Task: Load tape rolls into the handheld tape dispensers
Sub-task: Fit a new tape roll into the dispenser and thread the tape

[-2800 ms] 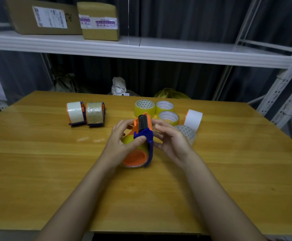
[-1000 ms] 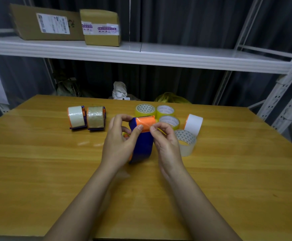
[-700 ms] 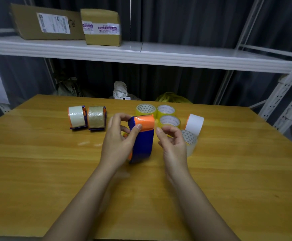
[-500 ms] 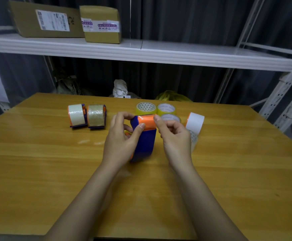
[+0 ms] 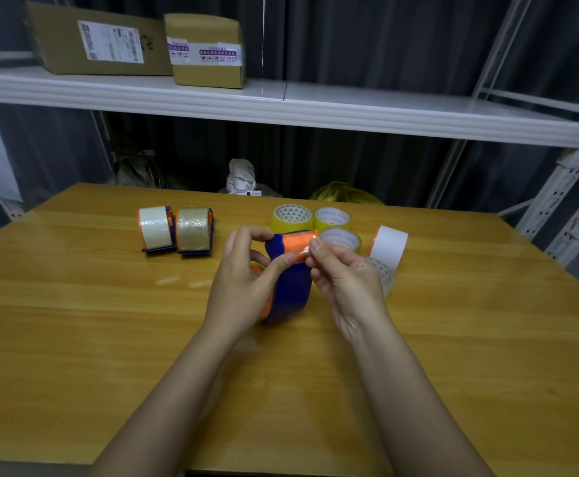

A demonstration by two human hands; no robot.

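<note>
A blue and orange tape dispenser (image 5: 290, 287) stands on end on the wooden table (image 5: 109, 339), its orange flap at the top. My left hand (image 5: 243, 284) grips its left side, thumb on the flap. My right hand (image 5: 343, 280) pinches the flap's right edge, where a clear tape end seems to lie. Two loaded dispensers sit at the back left: one with white tape (image 5: 155, 228), one with brown tape (image 5: 194, 230). Loose rolls lie behind my hands: yellow rolls (image 5: 291, 216), a white roll (image 5: 388, 245) and a clear roll (image 5: 386, 275).
A white metal shelf (image 5: 315, 108) runs above the table's far edge and holds two cardboard boxes (image 5: 205, 49). Shelf uprights (image 5: 570, 187) stand at the right. Bags and bundles lie behind the table.
The dispenser was turned from lying with its roller up to standing with the orange flap on top. My right hand let go briefly, then came back to pinch the flap's right edge.
</note>
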